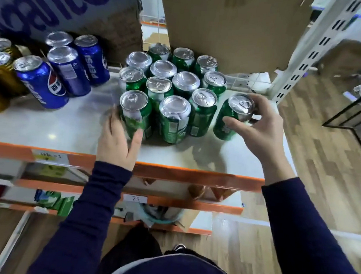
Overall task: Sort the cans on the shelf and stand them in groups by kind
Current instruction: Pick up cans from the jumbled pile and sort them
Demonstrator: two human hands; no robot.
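Several green cans stand packed together in the middle of the white shelf. My right hand grips one green can that stands just right of the group, fingers round its upper part. My left hand is round the front-left green can of the group, thumb on its right side. To the left stand several blue Pepsi cans, and at the far left several gold cans.
Two cardboard boxes stand behind the cans. A white perforated upright rises at the shelf's right end. The shelf's orange front edge runs below my hands, with lower shelves of goods beneath. Wooden floor lies to the right.
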